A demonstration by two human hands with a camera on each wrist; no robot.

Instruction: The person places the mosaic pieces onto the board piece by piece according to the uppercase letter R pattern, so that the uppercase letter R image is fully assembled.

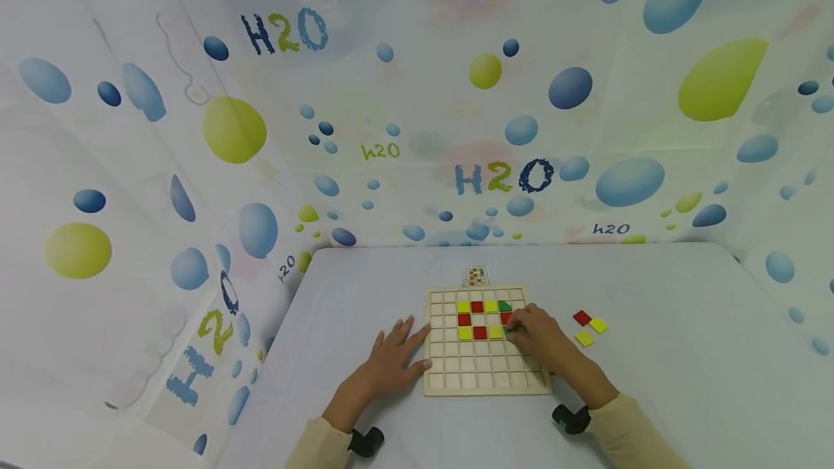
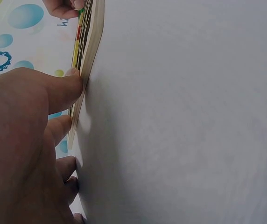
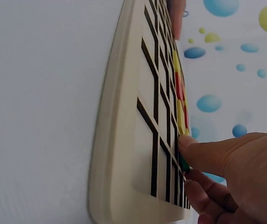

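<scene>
A wooden grid board (image 1: 482,388) lies on the table, with a square ring of yellow, red and green tiles in its upper cells. My right hand (image 1: 542,339) reaches over the board's right side and pinches a green tile (image 3: 185,163) between thumb and fingers, at the ring's lower right corner. The hand partly hides that tile in the head view. Another green tile (image 1: 504,306), with a rounded corner, sits at the ring's upper right. On the board's left edge, my left hand (image 1: 393,362) rests with fingers spread, thumb and fingertips touching the rim.
Right of the board lie a loose red tile (image 1: 583,318) and two yellow tiles (image 1: 584,339). A small card with a printed grid pattern (image 1: 476,276) lies just beyond the board. A patterned curtain (image 1: 417,93) hangs behind the white-covered table (image 1: 677,382).
</scene>
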